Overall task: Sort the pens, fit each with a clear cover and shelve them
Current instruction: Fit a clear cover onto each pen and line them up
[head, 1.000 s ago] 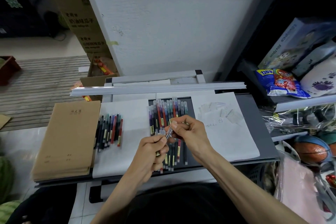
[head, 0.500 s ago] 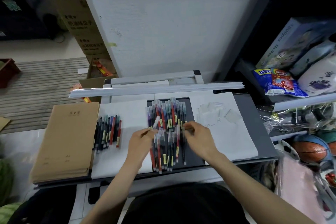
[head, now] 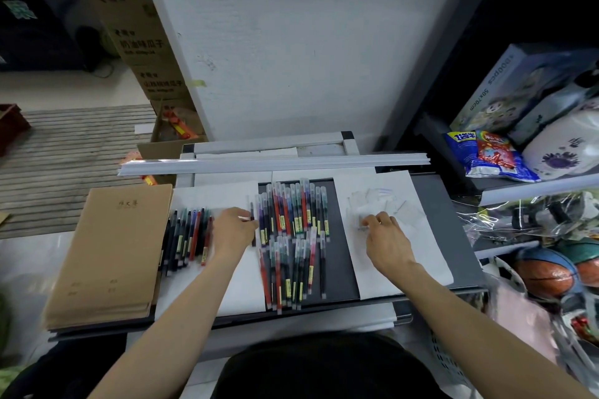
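Left hand (head: 235,232) pinches a dark pen (head: 252,227) beside the pen rows (head: 293,214). Right hand (head: 387,244) digs in the clear covers (head: 379,201), can't tell its grip. They're see-through on white paper (head: 411,272), so it's easy to grab two.

Your single head camera looks forward and steeply down from close above the grey tray (head: 434,204); your fingers (head: 382,218) sit mid-frame, white wall (head: 291,58) beyond them, shelves (head: 534,186) to their right.

Left hand (head: 233,230), right hand (head: 385,238), fingers curled
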Motion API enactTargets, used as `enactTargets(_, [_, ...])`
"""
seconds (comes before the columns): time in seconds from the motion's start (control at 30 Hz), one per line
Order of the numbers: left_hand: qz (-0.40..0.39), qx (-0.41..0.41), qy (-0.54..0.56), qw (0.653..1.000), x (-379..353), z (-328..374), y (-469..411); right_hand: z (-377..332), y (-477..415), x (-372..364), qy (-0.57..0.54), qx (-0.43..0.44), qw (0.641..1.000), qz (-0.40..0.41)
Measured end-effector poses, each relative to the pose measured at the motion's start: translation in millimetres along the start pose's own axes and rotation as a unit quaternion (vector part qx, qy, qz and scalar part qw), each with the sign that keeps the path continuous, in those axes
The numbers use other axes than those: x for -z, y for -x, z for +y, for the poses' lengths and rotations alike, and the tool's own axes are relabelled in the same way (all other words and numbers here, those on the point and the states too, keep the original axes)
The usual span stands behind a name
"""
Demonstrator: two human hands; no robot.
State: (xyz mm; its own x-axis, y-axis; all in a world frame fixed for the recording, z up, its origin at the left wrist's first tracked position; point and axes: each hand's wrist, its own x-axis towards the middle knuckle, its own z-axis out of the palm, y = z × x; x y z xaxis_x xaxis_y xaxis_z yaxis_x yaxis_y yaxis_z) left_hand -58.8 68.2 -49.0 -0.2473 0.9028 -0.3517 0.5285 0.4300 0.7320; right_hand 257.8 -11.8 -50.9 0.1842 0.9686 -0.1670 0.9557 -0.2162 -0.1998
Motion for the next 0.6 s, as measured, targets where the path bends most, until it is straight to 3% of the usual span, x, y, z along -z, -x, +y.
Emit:
enactTargets(0.1, [-0.005,-0.006,-0.004,1.0,-3.2,4.4,-6.1,-1.2,-0.8,-1.3,-0.004,0.026,0.999,0.025])
enactTargets(0.27, [-0.001,-0.025,-0.017,1.0,-6.0,10.3,-12.8,-9.6,-1.3,-5.4,-0.003,0.086,0.996,-0.001])
enactTargets(0.6, [-0.002,-0.034,-0.025,0.999,-4.9,6.6,-14.1,-17.9,-14.6,-4.3,-0.036,0.009,0.999,0.0])
